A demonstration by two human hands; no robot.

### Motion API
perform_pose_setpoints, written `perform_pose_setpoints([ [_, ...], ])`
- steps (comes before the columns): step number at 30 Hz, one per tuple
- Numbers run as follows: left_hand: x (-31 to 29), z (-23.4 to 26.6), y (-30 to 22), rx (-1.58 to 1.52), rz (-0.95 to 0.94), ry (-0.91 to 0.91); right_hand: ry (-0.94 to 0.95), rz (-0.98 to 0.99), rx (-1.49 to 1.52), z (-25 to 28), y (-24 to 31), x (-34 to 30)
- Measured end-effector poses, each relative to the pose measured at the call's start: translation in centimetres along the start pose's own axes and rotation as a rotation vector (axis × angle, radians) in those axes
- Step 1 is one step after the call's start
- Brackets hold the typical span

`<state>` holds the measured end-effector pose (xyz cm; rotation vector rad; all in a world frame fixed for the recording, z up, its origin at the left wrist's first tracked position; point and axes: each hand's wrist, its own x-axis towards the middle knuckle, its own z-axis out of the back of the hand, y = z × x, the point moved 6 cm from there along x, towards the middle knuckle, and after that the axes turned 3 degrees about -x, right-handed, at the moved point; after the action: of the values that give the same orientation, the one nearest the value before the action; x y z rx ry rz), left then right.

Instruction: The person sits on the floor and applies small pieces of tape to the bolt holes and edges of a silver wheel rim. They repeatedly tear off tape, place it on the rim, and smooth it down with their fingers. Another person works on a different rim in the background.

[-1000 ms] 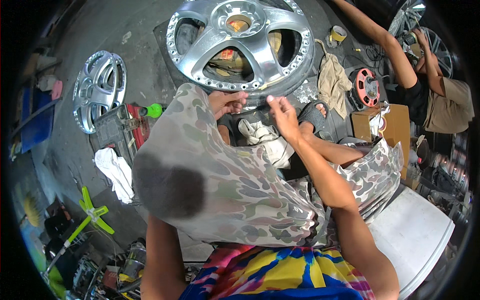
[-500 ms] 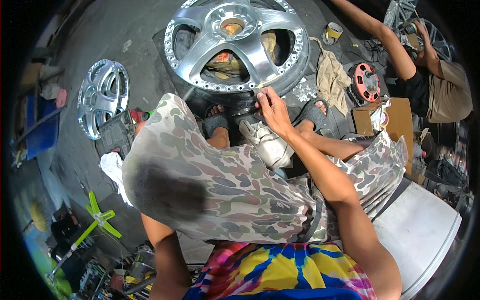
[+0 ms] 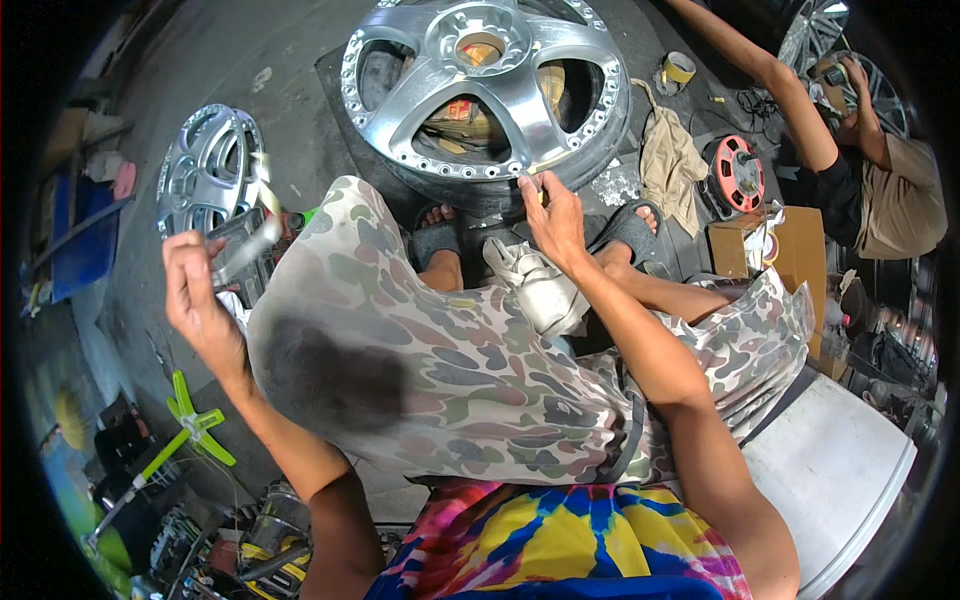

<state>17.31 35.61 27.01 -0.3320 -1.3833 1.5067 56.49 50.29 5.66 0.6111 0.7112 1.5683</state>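
Note:
A large silver alloy wheel face (image 3: pixel 512 95) with small holes round its rim lies in front of me on a dark tyre-like ring (image 3: pixel 470 196). At its near edge, my right hand (image 3: pixel 556 222) is pinched closed, fingertips close to the rim. A small yellow piece (image 3: pixel 541 197) shows between those fingers; its kind is too small to tell. Out to the left, my left hand (image 3: pixel 200 300) is raised with curled fingers. It grips a pale curved band (image 3: pixel 262 240), smeared by motion, with a yellowish strip above it.
Another silver wheel (image 3: pixel 190 180) stands at left beside a dark case. A tan cloth (image 3: pixel 672 150), a tape roll (image 3: pixel 679 67), a red-and-black reel (image 3: pixel 738 172) and a cardboard box (image 3: pixel 800 240) lie at right. A co-worker's arms (image 3: pixel 765 75) reach across at upper right.
My left hand has come up from below my knee, out of sight before, and now holds the pale band. My right hand has shifted slightly right, staying by the rim.

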Motion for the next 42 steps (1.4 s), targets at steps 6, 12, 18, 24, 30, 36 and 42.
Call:
perform_pose_setpoints([
  [6, -0.6, -4.8, 5.1, -0.081, 0.16, -0.023, 0.051, -0.005, 0.02, -0.1, 0.3, 0.1],
  [12, -3.0, -9.2, 13.1, -0.593, 0.451, 0.249, 0.099, 0.071, 0.014, 0.0, -0.7, 0.5],
  [18, -4.6, -9.4, 13.2, -0.624, 0.679, 0.461, 0.029, 0.067, 0.107, -1.0, 0.7, 0.1],
  [24, -5.9, -14.5, 14.8, -0.472, 0.834, 0.658, 0.013, -0.047, -0.07, -0.5, 0.8, -0.3],
  [30, -6.1, -17.1, 16.7, -0.296, 1.08, 0.627, -0.089, -0.114, -0.117, -1.1, 1.1, -0.5],
  [36, -7.3, -19.6, 16.2, -0.168, 1.109, 0.637, -0.033, -0.108, -0.044, -2.4, 1.2, -0.8],
  [42, -9.1, -22.2, 17.1, -0.162, 0.988, 0.835, -0.03, -0.043, -0.023, -0.2, -0.6, -2.2],
])
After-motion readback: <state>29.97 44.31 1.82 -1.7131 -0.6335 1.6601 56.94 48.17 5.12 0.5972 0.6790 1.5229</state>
